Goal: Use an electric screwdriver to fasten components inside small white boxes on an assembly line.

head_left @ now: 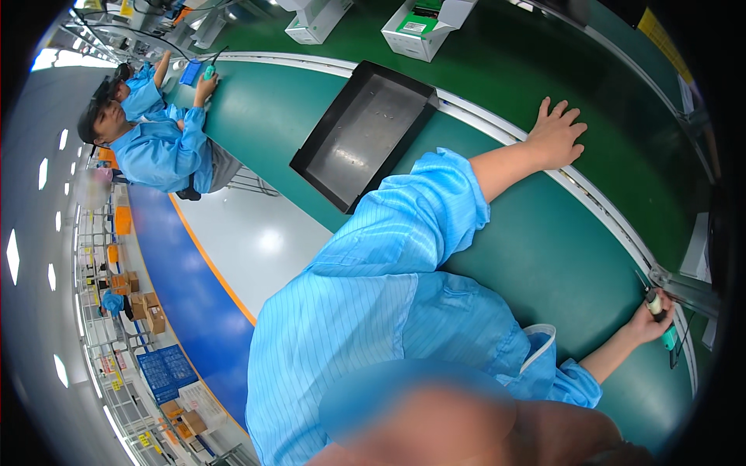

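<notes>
My left hand point(556, 133) reaches over the dark green belt point(482, 85) with its fingers spread and nothing in them. Whether it touches the belt I cannot tell. At the lower right my right hand point(650, 320) is closed around an electric screwdriver point(669, 336), teal and black with a pale front part. The tool's thin bit points up and away from me, close to the metal rail. To the left of my left arm, a shallow black tray point(353, 147) lies on the green worktop point(264, 101), with a few tiny bits in it.
A white carton point(412, 43) with green contents stands open on the belt, and another white box point(315, 29) is farther left. A pale metal rail point(497, 128) divides worktop from belt. At the far left a co-worker point(159, 151) in blue holds a teal tool point(210, 71).
</notes>
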The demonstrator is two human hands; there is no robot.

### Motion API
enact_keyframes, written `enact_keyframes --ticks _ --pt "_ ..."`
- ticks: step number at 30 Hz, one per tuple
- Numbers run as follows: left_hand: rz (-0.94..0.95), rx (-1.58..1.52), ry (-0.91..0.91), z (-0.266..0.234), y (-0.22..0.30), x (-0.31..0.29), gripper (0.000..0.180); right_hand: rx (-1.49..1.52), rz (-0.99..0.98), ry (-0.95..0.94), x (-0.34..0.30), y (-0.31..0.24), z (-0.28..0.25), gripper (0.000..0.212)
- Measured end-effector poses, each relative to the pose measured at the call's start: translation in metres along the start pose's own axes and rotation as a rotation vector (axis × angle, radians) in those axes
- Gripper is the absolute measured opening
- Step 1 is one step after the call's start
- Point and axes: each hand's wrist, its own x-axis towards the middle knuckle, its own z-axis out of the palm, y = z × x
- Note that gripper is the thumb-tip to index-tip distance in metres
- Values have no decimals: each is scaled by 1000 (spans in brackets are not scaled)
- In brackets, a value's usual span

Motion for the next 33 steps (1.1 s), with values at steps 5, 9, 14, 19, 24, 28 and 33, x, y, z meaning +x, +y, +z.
enact_keyframes --ticks 5,9,14,19,24,28,33 --pt "-16 -7 13 -2 2 1 43 41 27 -19 2 -5 -4 6" --pt "-22 -5 52 -2 2 1 41 42 32 -27 2 -4 -4 5" --pt "7 -38 83 0 0 1 38 36 36 -45 0 -1 -1 5" --pt "3 -40 100 -2 1 0 36 16 15 -41 2 -2 -2 5" --pt "-6 -43 120 0 1 1 34 22 36 -63 1 -3 -1 8" --pt "12 -70 131 3 0 2 33 25 46 -69 1 -3 1 7" --pt "14 -81 140 6 -3 3 33 33 24 -54 0 -1 5 5"
